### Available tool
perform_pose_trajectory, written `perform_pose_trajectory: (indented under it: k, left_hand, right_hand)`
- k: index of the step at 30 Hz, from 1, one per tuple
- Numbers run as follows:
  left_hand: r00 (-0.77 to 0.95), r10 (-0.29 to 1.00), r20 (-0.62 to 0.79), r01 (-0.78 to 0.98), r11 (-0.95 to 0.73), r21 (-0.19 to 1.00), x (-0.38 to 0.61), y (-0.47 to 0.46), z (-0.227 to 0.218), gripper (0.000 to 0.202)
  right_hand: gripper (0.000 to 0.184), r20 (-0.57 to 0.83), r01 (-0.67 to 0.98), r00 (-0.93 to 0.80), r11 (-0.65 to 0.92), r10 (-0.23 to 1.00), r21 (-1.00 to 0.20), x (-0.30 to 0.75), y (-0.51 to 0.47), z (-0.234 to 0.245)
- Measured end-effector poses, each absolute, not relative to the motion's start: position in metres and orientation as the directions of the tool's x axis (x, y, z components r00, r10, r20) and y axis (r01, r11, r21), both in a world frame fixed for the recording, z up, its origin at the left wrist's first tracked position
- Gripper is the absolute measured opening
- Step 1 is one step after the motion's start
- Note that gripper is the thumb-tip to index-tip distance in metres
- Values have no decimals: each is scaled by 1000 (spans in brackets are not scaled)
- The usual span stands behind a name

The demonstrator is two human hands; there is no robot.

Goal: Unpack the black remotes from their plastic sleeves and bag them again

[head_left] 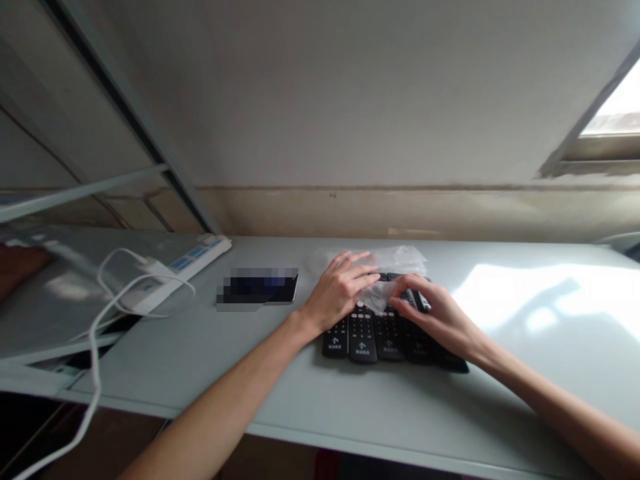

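Observation:
Several black remote controls [362, 340] lie side by side on the grey table, their button ends partly under my hands. Over their upper part is a crumpled clear plastic bag [379, 297]. My right hand [436, 312] pinches the right edge of this bag between thumb and fingers. From the left, my left hand [336, 293] reaches across the remotes with its fingers stretched out flat, touching or just above the plastic; I cannot tell which. More clear plastic [403, 257] lies flat behind the remotes, partly hidden by my left fingers.
A dark phone [283, 288], partly blurred out, lies left of my left hand. Farther left are a white power strip [203, 257] and a plugged-in charger with a looping white cable [94, 353]. A metal frame post [187, 193] and the wall bound the table's back.

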State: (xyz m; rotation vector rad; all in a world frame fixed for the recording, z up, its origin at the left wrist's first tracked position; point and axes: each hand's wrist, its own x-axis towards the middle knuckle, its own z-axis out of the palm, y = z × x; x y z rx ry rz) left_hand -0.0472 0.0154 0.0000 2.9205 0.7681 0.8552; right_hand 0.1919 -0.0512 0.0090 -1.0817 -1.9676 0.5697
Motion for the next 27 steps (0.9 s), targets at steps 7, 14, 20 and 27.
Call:
perform_pose_trajectory:
  k: [7, 14, 20, 27]
  left_hand:
    - [555, 472, 685, 437, -866, 242, -49, 14, 2, 21]
    - [586, 486, 648, 422, -866, 268, -48, 14, 2, 16]
    - [640, 480, 599, 398, -875, 276, -43, 15, -5, 40]
    - [633, 509, 583, 435, -857, 277, -45, 16, -6, 63]
  right_hand:
    - [9, 633, 516, -255, 657, 731, -550, 192, -57, 5]
    - [25, 652, 544, -364, 720, 665, -430, 189, -57, 6]
    - [18, 708, 552, -346, 744, 616, -378, 190, -57, 6]
    - [11, 752, 570, -262, 726, 605, -385, 195, -58, 11]
